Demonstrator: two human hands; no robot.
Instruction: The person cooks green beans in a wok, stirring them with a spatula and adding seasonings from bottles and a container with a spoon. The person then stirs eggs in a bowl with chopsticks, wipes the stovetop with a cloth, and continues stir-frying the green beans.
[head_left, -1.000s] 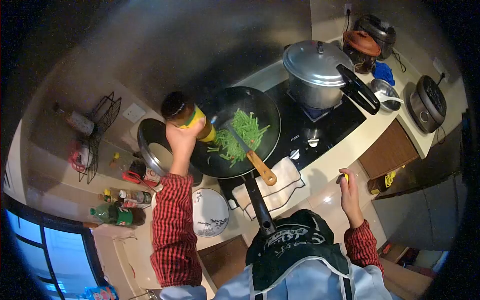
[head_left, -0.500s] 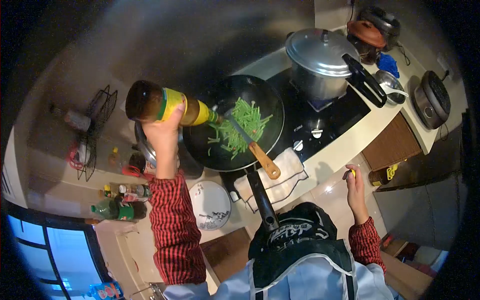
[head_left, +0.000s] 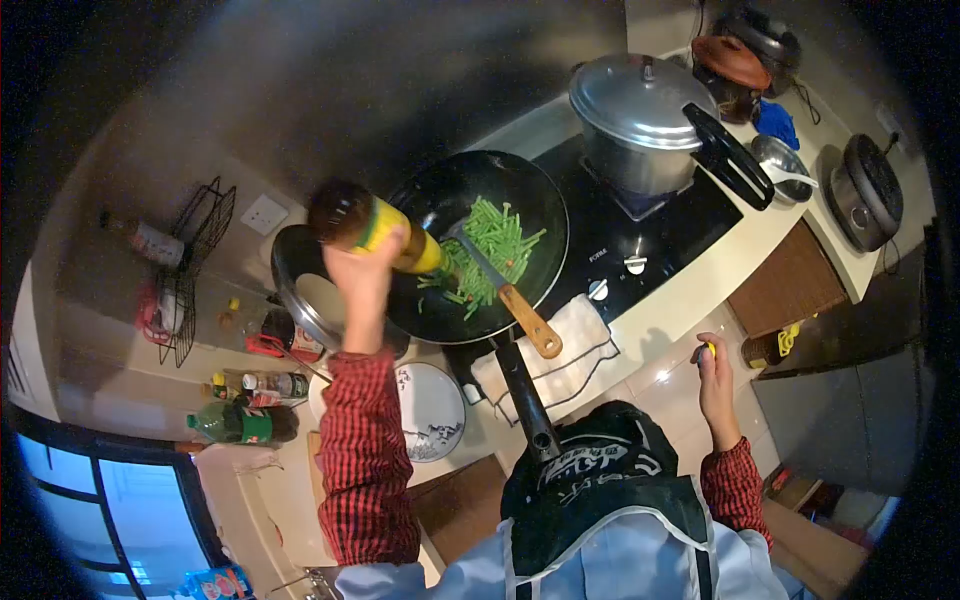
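Observation:
My left hand (head_left: 363,275) is wrapped round a dark bottle (head_left: 395,235) with a yellow label. The bottle is tipped, its neck pointing down to the right over a black wok (head_left: 412,302). Chopped green beans (head_left: 497,238) lie in the wok, close to the bottle's mouth. A spatula (head_left: 530,322) with a wooden handle rests across the beans and the wok's rim. Away from the stove, my right hand (head_left: 718,385) is closed on a small yellow-and-black cap (head_left: 708,351).
A lidded pressure cooker (head_left: 640,125) stands on the black glass hob (head_left: 690,235). Below the wok are a folded white cloth (head_left: 560,365) and a white plate (head_left: 432,405). Several bottles, including a green one (head_left: 240,423), stand at the left. A metal bowl (head_left: 785,160) sits at the right.
My left hand has moved right with the bottle, bringing it further over the wok. My right hand still holds the cap, almost unmoved. The beans and spatula look unchanged.

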